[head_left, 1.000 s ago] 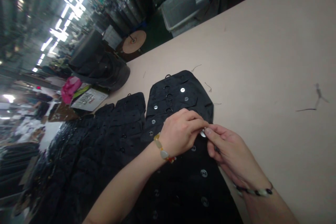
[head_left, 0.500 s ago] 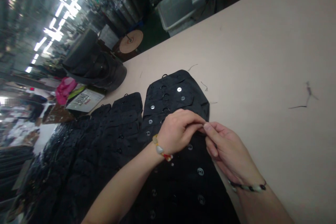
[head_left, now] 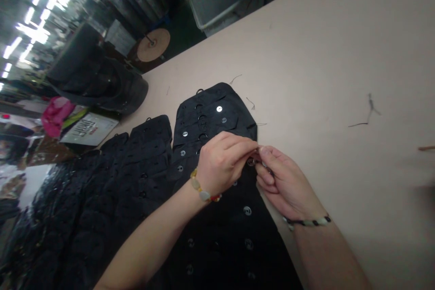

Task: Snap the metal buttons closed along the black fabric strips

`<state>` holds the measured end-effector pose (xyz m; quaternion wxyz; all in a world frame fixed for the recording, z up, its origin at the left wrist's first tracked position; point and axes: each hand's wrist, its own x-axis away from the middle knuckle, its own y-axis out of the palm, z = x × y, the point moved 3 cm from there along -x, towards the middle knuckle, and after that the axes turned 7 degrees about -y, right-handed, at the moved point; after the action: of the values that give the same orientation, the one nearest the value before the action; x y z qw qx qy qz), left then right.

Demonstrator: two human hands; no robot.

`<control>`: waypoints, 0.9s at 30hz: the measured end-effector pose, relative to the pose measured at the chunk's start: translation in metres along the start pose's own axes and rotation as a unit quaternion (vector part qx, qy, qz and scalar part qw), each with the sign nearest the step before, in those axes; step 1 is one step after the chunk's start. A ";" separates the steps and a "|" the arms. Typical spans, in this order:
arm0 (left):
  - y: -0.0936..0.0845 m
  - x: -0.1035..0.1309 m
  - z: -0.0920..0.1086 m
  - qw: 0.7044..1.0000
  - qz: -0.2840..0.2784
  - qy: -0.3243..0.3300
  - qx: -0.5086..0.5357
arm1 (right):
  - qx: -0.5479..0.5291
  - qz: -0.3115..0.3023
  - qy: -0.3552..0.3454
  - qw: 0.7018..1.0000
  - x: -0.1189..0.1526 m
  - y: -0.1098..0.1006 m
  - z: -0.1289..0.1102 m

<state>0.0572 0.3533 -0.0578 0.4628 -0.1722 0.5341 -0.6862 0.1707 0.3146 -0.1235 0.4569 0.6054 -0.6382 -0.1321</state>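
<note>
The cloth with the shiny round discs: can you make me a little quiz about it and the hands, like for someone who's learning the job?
1. True or false: the left hand and the right hand are close together.

2. Which arm wears the bracelet with yellow on it?
a) left
b) right
c) neither

3. Fill in the colour: the tabletop is pale, but the cloth with the round discs is ____.

Key: 1. True. 2. a. 3. Black.
</note>
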 end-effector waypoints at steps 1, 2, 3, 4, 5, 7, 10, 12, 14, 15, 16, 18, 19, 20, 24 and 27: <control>0.002 0.001 0.001 1.000 0.011 0.001 -0.005 | -0.011 0.001 -0.004 1.000 0.000 0.000 -0.001; 0.004 0.002 0.003 1.000 0.019 0.003 -0.013 | -0.019 0.000 -0.007 1.000 0.000 -0.001 -0.003; 0.006 0.003 0.004 0.999 0.026 0.006 -0.025 | -0.024 -0.001 -0.010 1.000 0.000 -0.001 -0.004; 0.008 0.004 0.005 0.999 0.028 0.012 -0.039 | -0.028 -0.004 -0.011 1.000 -0.001 -0.002 -0.004; 0.009 0.005 0.005 0.998 0.026 0.021 -0.055 | -0.031 -0.007 -0.010 0.999 -0.001 -0.003 -0.005; 0.010 0.004 0.006 0.996 0.012 0.043 -0.081 | -0.038 -0.013 -0.004 0.999 -0.002 -0.004 -0.005; 0.012 0.003 0.007 0.992 -0.012 0.069 -0.104 | -0.044 -0.017 0.004 0.999 -0.003 -0.006 -0.005; 0.015 0.002 0.010 0.991 -0.023 0.082 -0.104 | -0.041 -0.022 0.008 0.999 -0.004 -0.007 -0.006; 0.016 0.002 0.013 0.992 -0.024 0.097 -0.079 | -0.035 -0.026 0.009 0.999 -0.004 -0.007 -0.008; 0.014 0.002 0.012 0.994 -0.017 0.091 -0.059 | -0.034 -0.024 0.008 0.999 -0.004 -0.008 -0.009; 0.010 0.001 0.006 0.997 -0.002 0.068 -0.040 | -0.036 -0.021 0.007 0.999 -0.004 -0.008 -0.010; -0.006 0.000 -0.021 0.998 0.044 -0.039 -0.019 | -0.046 -0.007 0.006 0.999 -0.004 -0.008 -0.013; -0.018 0.000 -0.042 0.991 0.068 -0.115 -0.021 | -0.053 0.001 0.006 0.999 -0.004 -0.008 -0.014; -0.030 0.000 -0.068 0.977 0.084 -0.193 -0.034 | -0.061 0.009 0.006 0.998 -0.004 -0.008 -0.014; -0.065 0.008 -0.169 0.914 0.051 -0.391 -0.097 | -0.078 0.029 -0.003 0.997 -0.004 -0.006 -0.012; -0.063 0.014 -0.208 0.905 -0.032 -0.415 -0.087 | -0.069 0.031 -0.018 0.997 -0.004 -0.004 -0.008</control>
<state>-0.1302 0.4618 -0.0825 0.6037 -0.4981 0.3450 -0.5182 0.1790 0.3201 -0.1234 0.4901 0.5498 -0.6539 -0.1729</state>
